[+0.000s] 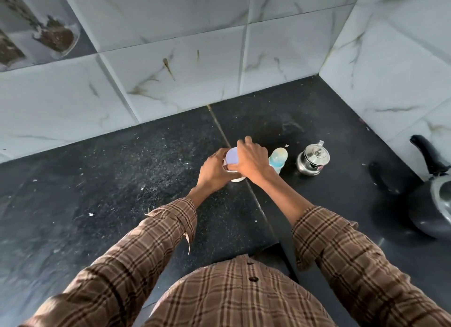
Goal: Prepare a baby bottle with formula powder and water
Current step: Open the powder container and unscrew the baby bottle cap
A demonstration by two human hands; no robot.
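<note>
Left hand [213,166] grips formula jar [231,164]; right hand [251,159] clasps its lid; baby bottle [277,160] just right.

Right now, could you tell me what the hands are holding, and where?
Both grip the formula container: the left hand around its side, the right hand over its pale lid.

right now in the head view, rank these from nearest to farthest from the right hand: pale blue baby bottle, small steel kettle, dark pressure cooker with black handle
1. Pale blue baby bottle, just right of the right hand.
2. Small steel kettle, further right on the counter.
3. Dark pressure cooker with black handle, at the far right edge.
</note>
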